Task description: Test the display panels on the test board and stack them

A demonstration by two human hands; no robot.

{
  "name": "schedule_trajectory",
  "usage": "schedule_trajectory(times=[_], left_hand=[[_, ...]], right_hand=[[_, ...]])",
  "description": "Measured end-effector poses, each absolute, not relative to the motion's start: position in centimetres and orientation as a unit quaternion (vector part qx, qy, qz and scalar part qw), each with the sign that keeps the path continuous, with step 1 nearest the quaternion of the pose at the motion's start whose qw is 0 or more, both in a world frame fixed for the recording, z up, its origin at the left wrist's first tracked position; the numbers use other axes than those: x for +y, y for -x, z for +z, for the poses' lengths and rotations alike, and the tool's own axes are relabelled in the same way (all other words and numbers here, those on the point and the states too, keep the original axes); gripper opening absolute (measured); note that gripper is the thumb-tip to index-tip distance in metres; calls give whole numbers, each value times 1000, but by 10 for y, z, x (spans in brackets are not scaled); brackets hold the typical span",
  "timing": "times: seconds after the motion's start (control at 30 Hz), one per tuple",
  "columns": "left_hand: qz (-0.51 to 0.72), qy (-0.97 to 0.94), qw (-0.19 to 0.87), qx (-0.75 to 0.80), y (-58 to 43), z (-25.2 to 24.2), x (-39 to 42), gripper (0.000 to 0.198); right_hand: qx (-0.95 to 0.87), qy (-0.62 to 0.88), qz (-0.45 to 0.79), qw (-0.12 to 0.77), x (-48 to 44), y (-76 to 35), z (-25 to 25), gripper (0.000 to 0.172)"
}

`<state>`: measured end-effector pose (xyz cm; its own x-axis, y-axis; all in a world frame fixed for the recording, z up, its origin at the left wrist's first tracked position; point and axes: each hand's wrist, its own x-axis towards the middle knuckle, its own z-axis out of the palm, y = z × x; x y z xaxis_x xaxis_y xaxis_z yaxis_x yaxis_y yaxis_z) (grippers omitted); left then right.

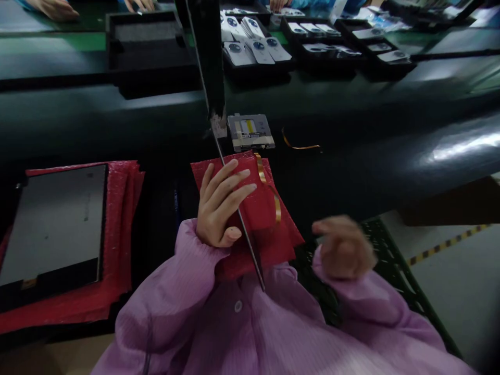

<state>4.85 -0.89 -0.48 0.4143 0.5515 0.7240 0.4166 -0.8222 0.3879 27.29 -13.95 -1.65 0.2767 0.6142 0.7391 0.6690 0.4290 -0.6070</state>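
Note:
My left hand [221, 208], fingers stretched and spread, is over a red bubble-wrap bag [273, 229] in front of my chest. A long thin dark edge [250, 242] runs slantwise past its fingers; whether the hand touches this edge I cannot tell. A gold ribbon cable [277, 205] curves over the red bag. My right hand [346, 247] is raised to the right of the bag, its fingers smeared by motion. Beyond the bag lies a flat grey metal part [251, 131] with a yellow strip, and another thin gold ribbon [299, 147] is to its right.
At left, a grey-backed display panel [58, 224] lies on several red bags [121, 234]. A blue pen-like thing [177, 205] is beside them. Black trays [154, 49] line the far side, some with white phone-like pieces [258, 49]. Other people's hands [54, 9] show at the back.

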Motion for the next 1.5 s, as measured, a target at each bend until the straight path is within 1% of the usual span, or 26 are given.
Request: schedule_trajectory(times=[0.03, 0.07, 0.1, 0.17, 0.23, 0.3, 0.4, 0.5, 0.57, 0.63, 0.83, 0.93, 1.03, 1.17, 1.33, 1.5], left_hand=[[444, -842, 81, 296, -49, -5, -9, 86], [435, -845, 88, 298, -50, -6, -9, 88], [429, -847, 94, 298, -51, -7, -8, 89], [427, -848, 106, 297, -52, -11, -6, 89], [428, -846, 119, 295, -54, -16, -3, 89], [424, -848, 129, 290, -54, -19, -1, 91], [416, -858, 121, 277, -54, -19, 0, 93], [440, -858, 97, 247, -54, -18, -1, 86], [464, -853, 88, 222, -54, -17, -2, 79], [472, -851, 87, 211, -55, -17, -2, 76], [461, -854, 96, 219, -58, -17, -5, 82], [416, -875, 79, 233, -59, -18, -3, 83], [361, -900, 39, 241, -59, -20, 0, 81], [291, -919, -10, 265, -58, -15, 0, 75], [263, -929, -6, 262, -52, 0, -3, 74], [249, -929, -23, 273, -52, -2, 1, 74]], right_hand=[[-572, 532, -28, 624, -120, -286, -4, 32], [-575, 546, -1, 610, -97, -296, 7, 28], [-606, 557, 29, 567, -70, -305, 15, 27], [-723, 539, 55, 429, -12, -313, 23, 25], [-774, 515, 66, 362, 44, -312, 16, 23], [-819, 510, 62, 257, 91, -304, 1, 34], [-837, 501, 61, 213, 136, -290, -24, 37], [-846, 495, 52, 193, 152, -283, -40, 37], [-849, 494, 43, 182, 155, -282, -45, 37], [-852, 493, 35, 175, 155, -284, -49, 37], [-856, 479, 21, 192, 158, -287, -55, 39], [-855, 471, 19, 215, 164, -289, -62, 36], [-854, 466, 17, 232, 172, -294, -70, 34], [-852, 468, 16, 234, 180, -299, -78, 38], [-844, 476, 23, 245, 184, -302, -83, 42], [-833, 470, 37, 290, 186, -298, -82, 37]])
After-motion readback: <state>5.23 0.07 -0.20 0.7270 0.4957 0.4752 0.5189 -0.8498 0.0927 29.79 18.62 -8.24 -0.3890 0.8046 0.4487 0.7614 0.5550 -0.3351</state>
